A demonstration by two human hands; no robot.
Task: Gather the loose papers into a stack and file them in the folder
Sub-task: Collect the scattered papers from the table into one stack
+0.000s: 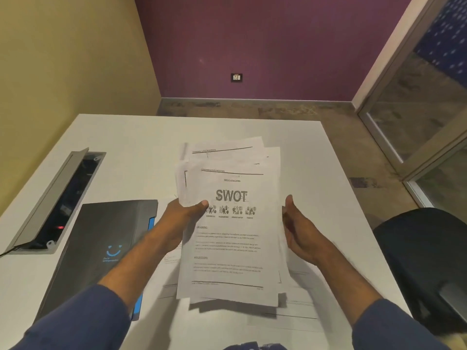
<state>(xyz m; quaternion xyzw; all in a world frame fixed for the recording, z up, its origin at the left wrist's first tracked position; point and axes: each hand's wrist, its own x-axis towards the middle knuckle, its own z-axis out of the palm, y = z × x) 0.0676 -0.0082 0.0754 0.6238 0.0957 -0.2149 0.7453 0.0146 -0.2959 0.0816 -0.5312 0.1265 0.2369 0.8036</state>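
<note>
A bundle of white printed papers (228, 251) is lifted above the white table (131, 137), its top sheet headed "SWOT". The sheets are unevenly fanned at the far end. My left hand (180, 218) grips the bundle's left edge, thumb on top. My right hand (299, 231) presses flat against the right edge, fingers mostly straight. More loose papers (295, 309) lie on the table under the bundle. A dark grey folder (101, 238) with blue trim and a smile logo lies closed on the table to the left.
An open cable box (58, 198) with a raised grey lid is sunk in the table at the far left. A dark chair (424, 251) stands at the right of the table. A glass partition (417, 109) is beyond it.
</note>
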